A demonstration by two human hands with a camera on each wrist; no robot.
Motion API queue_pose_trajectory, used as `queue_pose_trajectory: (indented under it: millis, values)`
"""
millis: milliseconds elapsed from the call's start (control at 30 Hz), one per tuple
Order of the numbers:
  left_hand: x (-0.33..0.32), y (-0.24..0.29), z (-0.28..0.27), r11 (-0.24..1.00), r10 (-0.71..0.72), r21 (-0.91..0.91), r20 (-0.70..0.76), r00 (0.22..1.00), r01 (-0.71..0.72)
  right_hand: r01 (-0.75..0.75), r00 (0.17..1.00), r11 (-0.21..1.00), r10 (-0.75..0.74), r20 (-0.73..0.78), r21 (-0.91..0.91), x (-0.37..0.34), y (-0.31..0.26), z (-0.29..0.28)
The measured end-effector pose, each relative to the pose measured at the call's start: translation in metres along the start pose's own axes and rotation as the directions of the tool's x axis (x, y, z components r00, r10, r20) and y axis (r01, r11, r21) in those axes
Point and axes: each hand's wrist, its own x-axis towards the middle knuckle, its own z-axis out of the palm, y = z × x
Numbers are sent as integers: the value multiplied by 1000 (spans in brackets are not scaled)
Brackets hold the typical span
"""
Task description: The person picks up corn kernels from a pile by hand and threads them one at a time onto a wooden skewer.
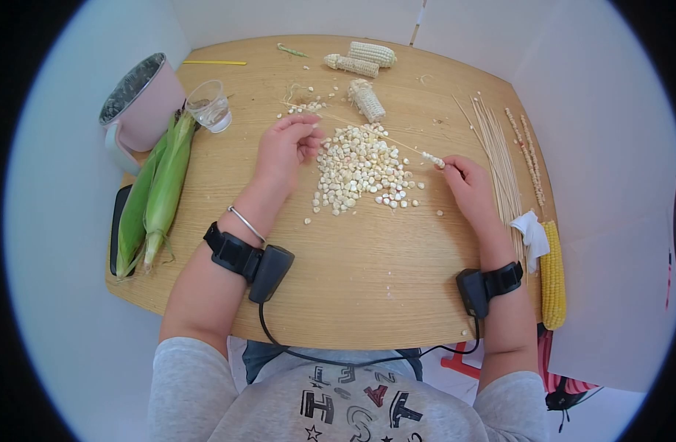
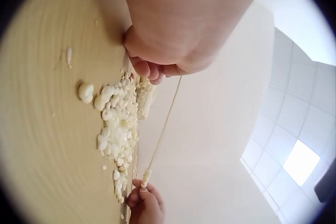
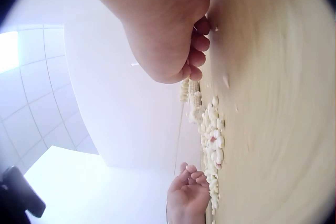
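While our right hand (image 1: 470, 188) pinches the kernel-threaded end of a thin stick (image 2: 165, 124) just right of the kernel pile (image 1: 358, 166), our left hand (image 1: 285, 145) bends its fingers near the stick, and we cannot tell whether they grasp a kernel. Beyond the pile lie three pale cobs (image 1: 367, 101); on our left, green-husked corn (image 1: 166, 180) lies before a pink mug (image 1: 155, 110) and clear cup (image 1: 216, 118), with loose sticks (image 1: 499, 151), a tissue (image 1: 531, 233) and a yellow cob (image 1: 552, 280) on our right.

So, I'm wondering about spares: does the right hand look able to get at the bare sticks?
Probably, though it is occupied: nothing visible stands between the right hand and the bare sticks beside it, but it grips the strung stick, which would likely need setting down first.
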Motion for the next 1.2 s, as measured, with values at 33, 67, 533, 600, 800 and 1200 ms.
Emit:
queue_pose_trajectory:
  millis: [33, 67, 533, 600, 800, 1200]
  values:
    - [3, -1, -3, 995, -23, -98, 8, 1000, 24, -11, 1000, 1000, 11, -11, -8, 0, 2, 0]
    - [4, -1, -4, 995, -23, -98, 8, 1000, 24, -11, 1000, 1000, 11, -11, -8, 1, 4, -1]
    - [15, -2, -16, 956, -103, -278, 2, 995, 99, -69, 996, 998, 70, -56, 10, 1, 6, -9]
    - [14, -1, -14, 960, -96, -266, -11, 995, 90, -58, 996, 998, 57, -66, -4, 2, 10, -10]
    - [12, -2, -10, 973, -69, -221, -30, 997, 60, -63, 995, 996, 58, -87, -59, 3, 15, -12]
    - [10, 0, -9, 968, -96, -238, -54, 994, 81, -91, 993, 988, 79, -92, -127, 4, 13, -14]
